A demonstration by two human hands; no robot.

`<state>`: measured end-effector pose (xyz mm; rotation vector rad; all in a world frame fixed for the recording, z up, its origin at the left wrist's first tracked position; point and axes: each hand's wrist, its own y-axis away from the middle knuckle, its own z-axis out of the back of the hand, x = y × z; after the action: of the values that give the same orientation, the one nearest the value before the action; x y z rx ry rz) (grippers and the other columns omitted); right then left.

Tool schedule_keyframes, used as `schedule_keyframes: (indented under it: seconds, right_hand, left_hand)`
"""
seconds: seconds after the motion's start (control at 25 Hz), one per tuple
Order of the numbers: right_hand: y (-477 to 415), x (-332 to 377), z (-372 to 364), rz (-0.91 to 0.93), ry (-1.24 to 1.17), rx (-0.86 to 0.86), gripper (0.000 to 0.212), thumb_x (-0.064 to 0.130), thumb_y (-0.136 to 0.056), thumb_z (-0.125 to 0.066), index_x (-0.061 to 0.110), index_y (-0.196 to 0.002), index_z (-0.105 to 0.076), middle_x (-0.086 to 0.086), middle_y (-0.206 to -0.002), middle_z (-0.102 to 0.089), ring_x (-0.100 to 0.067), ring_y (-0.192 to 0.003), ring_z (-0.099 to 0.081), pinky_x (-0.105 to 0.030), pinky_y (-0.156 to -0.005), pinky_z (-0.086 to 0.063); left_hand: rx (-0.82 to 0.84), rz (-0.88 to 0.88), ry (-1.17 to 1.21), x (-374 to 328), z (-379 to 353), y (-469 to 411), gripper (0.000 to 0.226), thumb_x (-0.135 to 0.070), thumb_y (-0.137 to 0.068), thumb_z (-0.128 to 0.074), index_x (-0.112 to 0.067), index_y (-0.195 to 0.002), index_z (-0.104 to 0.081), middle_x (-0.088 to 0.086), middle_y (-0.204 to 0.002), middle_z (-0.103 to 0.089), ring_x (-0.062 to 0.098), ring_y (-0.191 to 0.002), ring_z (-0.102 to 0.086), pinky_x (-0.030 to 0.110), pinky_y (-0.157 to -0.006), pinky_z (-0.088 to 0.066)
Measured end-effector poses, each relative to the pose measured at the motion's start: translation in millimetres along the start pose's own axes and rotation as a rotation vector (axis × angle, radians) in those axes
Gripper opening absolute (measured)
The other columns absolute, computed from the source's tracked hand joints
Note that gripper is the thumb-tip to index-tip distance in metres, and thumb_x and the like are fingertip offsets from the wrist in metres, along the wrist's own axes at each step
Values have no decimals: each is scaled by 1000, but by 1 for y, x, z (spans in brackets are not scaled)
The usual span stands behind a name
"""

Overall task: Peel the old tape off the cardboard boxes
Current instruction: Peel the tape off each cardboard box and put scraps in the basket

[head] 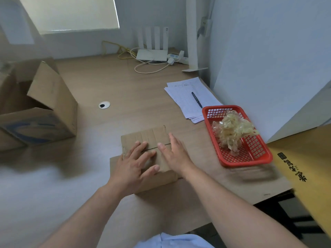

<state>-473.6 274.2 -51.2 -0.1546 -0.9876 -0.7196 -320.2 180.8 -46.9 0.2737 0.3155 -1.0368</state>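
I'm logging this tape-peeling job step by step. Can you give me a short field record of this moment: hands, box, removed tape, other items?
left: left hand lies flat on the small cardboard box, fingers spread
right: right hand open over the box's right side; contact unclear
removed tape: crumpled tape wad in the red basket
other box: large open box, far left
desk: papers with a pen, behind the basket

Blurry open carton (41, 111), left edge.
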Motion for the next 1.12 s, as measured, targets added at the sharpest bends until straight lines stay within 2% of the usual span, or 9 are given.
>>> schedule_keyframes:
  seconds: [0.12,0.28,0.52,0.72,0.84,0.96,1.04,1.08,1.12]
  right_hand:
    - [15,10,-26,-3,-47,52,73,41,-95,-50,11,-151,-15,-9,-156,-21,-17,-144,-18,-23,-112,-14]
    - [29,19,-49,-6,-70,69,80,36,-91,-59,13,-151,-12,-4,-157,-19,-13,-144,-16,-17,-107,-12]
    - [50,16,-65,-31,-157,37,89,28,-84,-69,17,-152,-13,2,-154,-26,-6,-139,-24,-17,-107,-18]
    - [41,15,-54,-99,-300,80,88,14,-79,-72,23,-150,-20,-3,-125,-50,-14,-112,-52,-22,-92,-39]
    - [27,18,-46,-79,-251,98,83,27,-82,-71,34,-149,-23,1,-101,-56,-16,-101,-58,-25,-90,-43]
    - [12,18,-41,-48,-201,122,75,47,-80,-68,43,-144,-29,0,-86,-56,-14,-89,-59,-23,-82,-41]
    - [1,22,-42,-33,-210,115,48,58,-79,-62,42,-123,-55,0,-78,-57,-16,-78,-55,-21,-73,-40]
    - [-5,24,-45,-32,-240,86,27,57,-81,-61,37,-99,-65,3,-72,-58,-17,-72,-53,-21,-68,-39]
    - [-10,27,-48,-34,-276,42,25,52,-84,-62,29,-76,-63,7,-63,-53,-16,-64,-47,-23,-62,-36]
  left_hand:
    - [-133,81,163,19,0,31,78,-74,-80,-46,-32,-145,-36,-2,-161,-4,15,-148,-1,34,-117,-13]
    - [-219,359,465,41,3,62,118,-54,-71,-75,-26,-153,5,-3,-161,11,10,-147,3,34,-120,-10]
    - [-196,453,787,48,-4,85,131,-41,-66,-84,-24,-151,14,-2,-157,-12,18,-142,-18,45,-115,-27]
    - [-188,483,837,42,-5,94,132,-37,-65,-86,-23,-152,13,-2,-156,-17,18,-140,-23,42,-115,-27]
    - [-190,480,834,43,-3,94,126,-38,-63,-87,-25,-153,1,2,-156,-21,19,-140,-27,43,-115,-28]
    - [-212,464,847,43,-4,97,123,-38,-62,-87,-29,-152,-4,-10,-153,-20,11,-137,-28,38,-116,-28]
    - [-215,458,872,43,-6,98,122,-39,-61,-87,-34,-150,-3,-18,-148,-19,3,-132,-27,29,-114,-26]
    - [-217,458,884,43,-8,98,121,-40,-61,-86,-36,-150,-4,-22,-144,-19,0,-130,-27,26,-112,-26]
    - [-217,460,887,43,-10,97,120,-42,-60,-86,-37,-149,-5,-24,-141,-20,0,-129,-28,25,-111,-27]
